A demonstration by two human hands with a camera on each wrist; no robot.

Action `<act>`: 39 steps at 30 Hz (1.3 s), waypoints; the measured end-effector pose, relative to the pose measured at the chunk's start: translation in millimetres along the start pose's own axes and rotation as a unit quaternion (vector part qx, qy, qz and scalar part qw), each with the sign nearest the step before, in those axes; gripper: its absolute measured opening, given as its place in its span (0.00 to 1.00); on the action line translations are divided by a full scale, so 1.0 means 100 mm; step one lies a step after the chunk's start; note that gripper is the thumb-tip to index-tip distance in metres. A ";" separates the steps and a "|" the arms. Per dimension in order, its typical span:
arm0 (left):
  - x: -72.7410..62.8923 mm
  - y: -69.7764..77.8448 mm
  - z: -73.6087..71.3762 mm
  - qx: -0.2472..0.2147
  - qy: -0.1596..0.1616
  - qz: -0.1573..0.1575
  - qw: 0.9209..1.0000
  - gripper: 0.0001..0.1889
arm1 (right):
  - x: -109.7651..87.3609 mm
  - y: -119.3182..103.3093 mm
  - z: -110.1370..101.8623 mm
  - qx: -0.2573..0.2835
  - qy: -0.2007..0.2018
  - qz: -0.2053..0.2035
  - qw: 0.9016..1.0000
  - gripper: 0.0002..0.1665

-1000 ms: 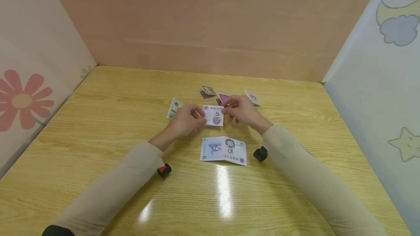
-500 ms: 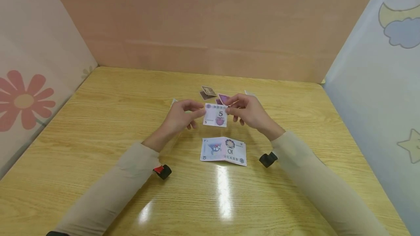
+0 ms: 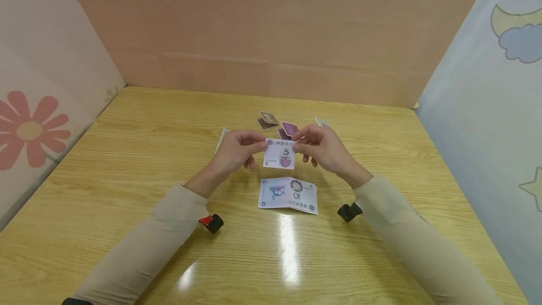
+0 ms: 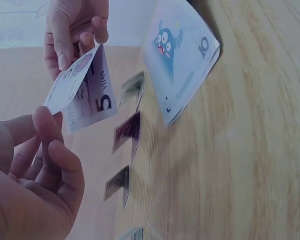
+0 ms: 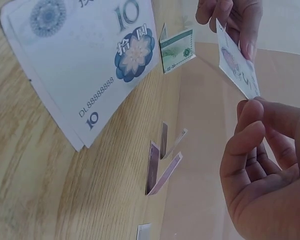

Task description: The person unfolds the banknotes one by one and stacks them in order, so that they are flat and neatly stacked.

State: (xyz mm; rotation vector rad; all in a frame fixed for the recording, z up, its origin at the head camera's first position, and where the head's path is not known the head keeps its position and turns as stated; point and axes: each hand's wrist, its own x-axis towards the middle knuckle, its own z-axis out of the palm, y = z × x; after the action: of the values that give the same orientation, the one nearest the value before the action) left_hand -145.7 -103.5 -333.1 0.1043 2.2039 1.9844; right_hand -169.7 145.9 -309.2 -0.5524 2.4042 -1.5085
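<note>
A folded purple play banknote marked 5 (image 3: 278,154) is held up above the table between both hands. My left hand (image 3: 236,150) pinches its left edge between thumb and fingers. At its right edge my right hand (image 3: 323,148) pinches it the same way. In the left wrist view the 5 yuan note (image 4: 82,95) hangs folded, its two halves apart. Nearer the front lies a stack of creased 10 yuan notes (image 3: 288,195), also large in the right wrist view as 10 yuan notes (image 5: 85,65).
Behind the hands stand small folded notes: a brown one (image 3: 268,119), a purple one (image 3: 289,129) and a pale one (image 3: 321,122), partly hidden. A green note (image 5: 177,51) stands to the left. Walls enclose the wooden table (image 3: 169,258) at back and sides.
Both hands have lifted the 5 yuan note and drawn it slightly toward the front and right. The 10 yuan notes have stayed in place.
</note>
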 end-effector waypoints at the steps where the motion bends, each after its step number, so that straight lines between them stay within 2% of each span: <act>1: 0.00 0.00 0.00 -0.001 0.000 0.003 1.000 0.10 | -0.01 0.00 0.00 0.001 0.000 0.001 1.000 0.12; 8: 0.00 0.02 0.02 0.014 0.009 0.003 1.000 0.07 | -0.04 -0.01 -0.02 -0.001 -0.003 0.001 1.000 0.13; 15: -0.03 0.05 0.03 0.016 0.016 -0.011 1.000 0.06 | -0.05 -0.05 -0.11 0.027 0.005 0.006 1.000 0.14; 24: -0.03 0.06 0.07 0.026 -0.025 0.003 0.999 0.06 | 0.05 -0.02 -0.14 0.068 -0.055 -0.009 0.996 0.17; 29: -0.04 0.06 0.06 0.025 -0.028 0.013 0.999 0.06 | 0.06 0.01 -0.14 0.063 -0.081 -0.011 0.995 0.17; 39: -0.06 0.03 -0.03 0.004 -0.005 0.032 0.999 0.08 | 0.01 0.09 -0.28 0.033 -0.058 0.016 0.998 0.18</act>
State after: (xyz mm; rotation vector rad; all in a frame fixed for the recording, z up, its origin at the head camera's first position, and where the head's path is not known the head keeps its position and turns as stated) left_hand -140.9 -106.9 -329.4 0.1878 2.2292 2.0029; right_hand -183.5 171.5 -305.7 -0.5686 2.2574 -1.4936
